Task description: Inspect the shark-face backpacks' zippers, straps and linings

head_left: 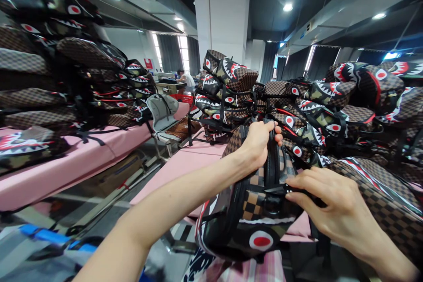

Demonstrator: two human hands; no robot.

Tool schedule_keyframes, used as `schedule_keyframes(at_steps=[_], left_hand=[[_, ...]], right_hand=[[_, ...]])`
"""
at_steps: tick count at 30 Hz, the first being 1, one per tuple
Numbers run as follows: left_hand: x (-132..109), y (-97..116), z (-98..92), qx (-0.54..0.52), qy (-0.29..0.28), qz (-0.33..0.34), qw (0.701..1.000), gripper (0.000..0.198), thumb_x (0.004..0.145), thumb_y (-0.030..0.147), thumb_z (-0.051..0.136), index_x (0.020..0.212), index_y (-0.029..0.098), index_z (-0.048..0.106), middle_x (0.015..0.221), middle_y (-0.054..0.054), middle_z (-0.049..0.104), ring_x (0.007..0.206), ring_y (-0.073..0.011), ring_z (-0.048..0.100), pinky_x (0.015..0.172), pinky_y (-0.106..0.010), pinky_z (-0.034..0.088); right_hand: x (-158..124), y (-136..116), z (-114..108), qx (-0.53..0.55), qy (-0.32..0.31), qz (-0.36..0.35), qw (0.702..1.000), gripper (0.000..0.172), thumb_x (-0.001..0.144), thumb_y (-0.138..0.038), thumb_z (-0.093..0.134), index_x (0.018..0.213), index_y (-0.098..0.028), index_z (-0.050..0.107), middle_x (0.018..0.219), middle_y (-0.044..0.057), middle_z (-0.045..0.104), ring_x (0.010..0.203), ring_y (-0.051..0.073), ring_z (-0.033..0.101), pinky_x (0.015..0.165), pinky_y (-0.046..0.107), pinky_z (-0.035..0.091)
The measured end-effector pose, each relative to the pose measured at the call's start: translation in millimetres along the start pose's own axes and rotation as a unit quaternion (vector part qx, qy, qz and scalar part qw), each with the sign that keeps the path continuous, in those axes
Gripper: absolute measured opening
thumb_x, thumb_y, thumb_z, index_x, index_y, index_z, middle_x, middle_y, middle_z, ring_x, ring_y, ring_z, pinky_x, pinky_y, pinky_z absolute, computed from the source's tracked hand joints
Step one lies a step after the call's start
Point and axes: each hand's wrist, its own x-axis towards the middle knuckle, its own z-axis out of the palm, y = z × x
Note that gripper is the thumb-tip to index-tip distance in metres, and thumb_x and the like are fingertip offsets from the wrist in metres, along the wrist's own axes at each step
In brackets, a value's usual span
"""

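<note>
A brown checkered backpack point(254, 211) with a shark-mouth print and a red-and-white eye rests upright against my lap. My left hand point(259, 141) is closed around the top of it, gripping the black handle. My right hand point(330, 205) pinches a small black part on the bag's side, which looks like a zipper pull or strap end. Both hands touch the same bag.
Piles of the same shark-print backpacks point(330, 97) cover the pink table point(188, 158) ahead and to the right. More stacks point(66, 70) fill a second pink table on the left. A grey chair point(163, 112) stands in the aisle, a white pillar point(221, 13) and a seated person behind.
</note>
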Motion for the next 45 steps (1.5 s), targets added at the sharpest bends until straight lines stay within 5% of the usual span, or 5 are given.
schedule_keyframes(at_steps=[20, 27, 36, 41, 45], left_hand=[[-4.2, -0.6, -2.9, 0.004, -0.004, 0.009, 1.0, 0.014, 0.084, 0.008, 0.039, 0.074, 0.012, 0.047, 0.058, 0.003, 0.044, 0.043, -0.0051, 0.039, 0.045, -0.02, 0.033], [-5.2, 1.4, -5.4, -0.001, -0.001, 0.012, 1.0, 0.014, 0.084, 0.008, 0.038, 0.073, 0.012, 0.047, 0.059, 0.003, 0.044, 0.042, -0.0048, 0.039, 0.045, -0.02, 0.034], [-5.9, 2.1, -7.0, -0.005, -0.01, 0.009, 1.0, 0.014, 0.086, 0.009, 0.038, 0.074, 0.011, 0.047, 0.06, 0.003, 0.044, 0.043, -0.0042, 0.04, 0.045, -0.019, 0.036], [-4.8, 41.9, -20.9, 0.109, -0.028, -0.121, 0.986, 0.027, 0.091, 0.018, 0.034, 0.07, 0.01, 0.049, 0.051, 0.006, 0.036, 0.033, -0.0007, 0.026, 0.036, -0.014, 0.025], [-6.0, 94.1, -54.8, 0.43, -0.012, -0.117, 0.895, 0.045, 0.085, 0.048, 0.044, 0.061, 0.011, 0.054, 0.041, 0.005, 0.035, 0.029, -0.0025, 0.021, 0.031, -0.017, 0.013]], right_hand=[[11.1, -5.8, -0.7, -0.007, -0.023, -0.059, 0.998, 0.009, 0.084, -0.019, 0.054, 0.082, -0.018, 0.063, 0.068, 0.001, 0.062, 0.061, 0.014, 0.053, 0.059, 0.027, 0.038], [3.6, 0.8, 1.1, 0.142, -0.069, 0.065, 0.985, 0.006, 0.084, -0.025, 0.057, 0.083, -0.022, 0.062, 0.074, -0.002, 0.063, 0.065, 0.011, 0.057, 0.059, 0.022, 0.042], [11.1, -5.2, 5.7, 0.161, -0.086, 0.073, 0.98, 0.01, 0.083, -0.026, 0.057, 0.079, -0.021, 0.064, 0.072, 0.0, 0.064, 0.067, 0.013, 0.058, 0.062, 0.024, 0.044], [-4.3, 21.7, 0.1, 0.26, 0.016, 0.251, 0.932, 0.018, 0.077, -0.035, 0.063, 0.088, -0.022, 0.065, 0.084, 0.002, 0.066, 0.076, 0.016, 0.061, 0.068, 0.023, 0.047], [-24.3, 66.4, 10.4, 0.327, 0.123, 0.355, 0.867, 0.033, 0.071, -0.037, 0.068, 0.1, -0.024, 0.062, 0.099, 0.002, 0.063, 0.088, 0.017, 0.058, 0.072, 0.022, 0.046]])
